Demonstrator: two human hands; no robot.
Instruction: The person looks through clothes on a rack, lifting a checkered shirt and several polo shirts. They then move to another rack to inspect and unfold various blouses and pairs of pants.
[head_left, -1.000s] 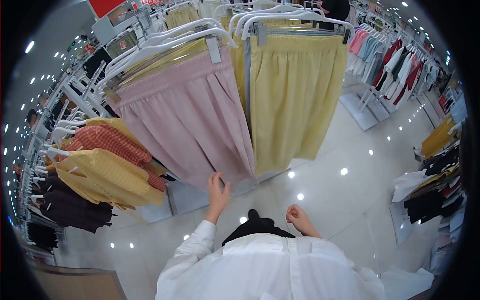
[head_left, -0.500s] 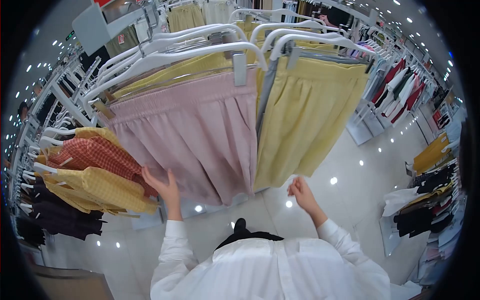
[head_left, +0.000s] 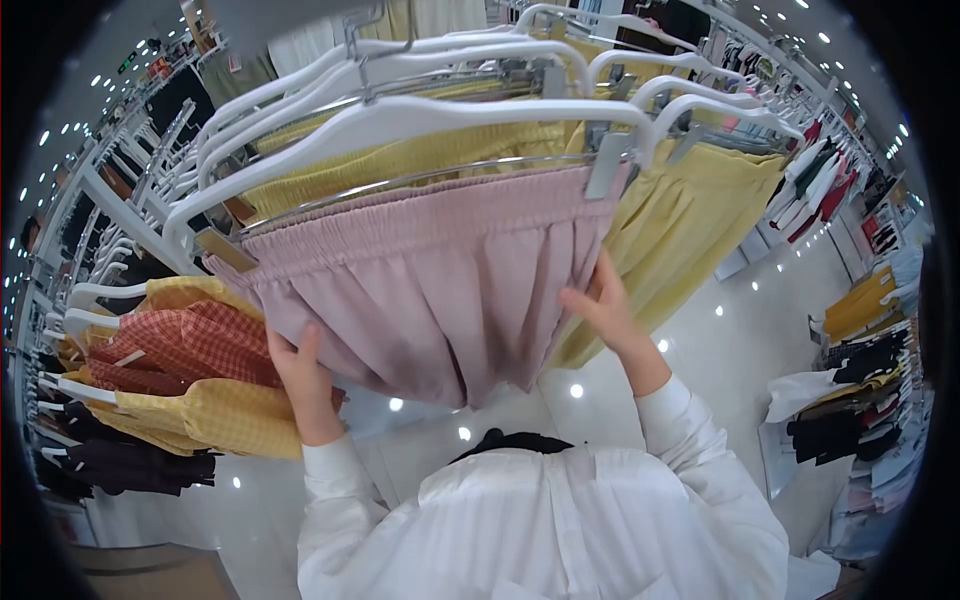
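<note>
A pair of pink shorts (head_left: 420, 285) with an elastic waistband hangs by metal clips from a white hanger (head_left: 420, 118) in front of me. My left hand (head_left: 306, 388) holds its left side edge, thumb on the front and other fingers partly hidden. At the opposite edge, my right hand (head_left: 617, 322) grips the fabric, thumb in front. Behind and to the right hang yellow shorts (head_left: 690, 225), close to my right fingers. More yellow garments show above the pink waistband.
To the left hang a red checked garment (head_left: 185, 345), a yellow checked garment (head_left: 235, 410) and dark clothes (head_left: 130, 460). Racks of clothing (head_left: 860, 400) line the right side. Shiny tiled floor (head_left: 520, 425) lies below.
My right hand has moved up from below the yellow shorts to the right edge of the pink shorts. The pink shorts now appear closer and overlap more of the yellow pair.
</note>
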